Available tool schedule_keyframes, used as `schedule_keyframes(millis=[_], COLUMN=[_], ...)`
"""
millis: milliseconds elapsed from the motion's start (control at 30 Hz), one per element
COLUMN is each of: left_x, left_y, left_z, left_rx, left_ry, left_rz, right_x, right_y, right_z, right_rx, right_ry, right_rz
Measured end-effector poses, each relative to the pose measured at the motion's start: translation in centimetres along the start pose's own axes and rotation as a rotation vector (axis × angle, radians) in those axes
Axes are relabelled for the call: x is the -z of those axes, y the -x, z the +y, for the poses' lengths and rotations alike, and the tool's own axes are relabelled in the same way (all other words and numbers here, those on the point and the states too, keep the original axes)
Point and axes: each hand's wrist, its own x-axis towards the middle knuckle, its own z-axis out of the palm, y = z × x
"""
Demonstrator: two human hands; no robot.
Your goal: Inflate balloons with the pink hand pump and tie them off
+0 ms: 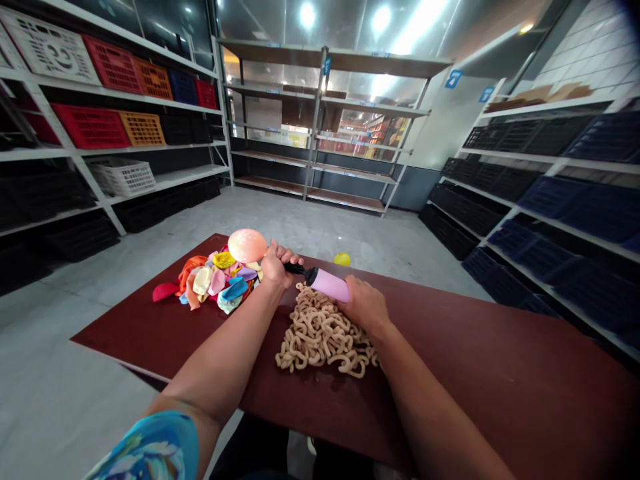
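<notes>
Head view: both hands work above the middle of the bench (465,347). Left hand (277,265), center of frame, has its fingers curled in around the black nozzle (294,268) end of a pump; an inflated peach balloon (247,246) sits just left of that fist, neck hidden by the fingers. Can't tell exactly how neck and nozzle meet. Right hand (367,303), right of center, is wrapped round the rear of the pink pump barrel (329,285); barrel tilts, lower toward frame right. Heap of tan curly pieces (325,333) lies on the bench below the pump, partly behind the right forearm. Pile of limp multicolored balloons (216,281) on the bench, left of center, below the peach one. Yellow round object (342,259) shows at the bench's far edge; can't tell what it rests on. Crates on shelving (190,175) upper left, dark crates (505,137) on racks at right.
</notes>
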Motion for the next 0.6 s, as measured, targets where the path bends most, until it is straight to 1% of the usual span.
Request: schedule_keyframes(millis=[67, 167, 267, 333, 433, 600], left_x=[0.3, 1.0, 1.5, 1.7, 1.7, 0.7], left_y=[-0.6, -1.4, -1.9, -2.0, -1.8, -0.5], left_z=[0.8, 1.6, 1.8, 1.7, 1.4, 0.1], left_rx=[-0.031, -0.081, -0.095, -0.093, -0.095, -0.039], left_ry=[0.011, 0.035, 0.049, 0.055, 0.053, 0.004], left_rz=[0.009, 0.051, 0.1, 0.107, 0.09, 0.04], right_x=[0.0, -0.1, -0.3, -0.5, -0.6, -0.4], right_y=[-0.2, -0.4, -0.3, -0.2, -0.2, -0.1], right_z=[0.7, 2.5, 4.2, 4.6, 4.2, 1.9], right_rx=[-0.002, -0.014, -0.071, -0.094, -0.077, -0.027], right_ry=[0.007, 0.042, 0.069, 0.074, 0.085, 0.075], right_rz=[-0.011, -0.007, -0.018, -0.026, -0.009, -0.015])
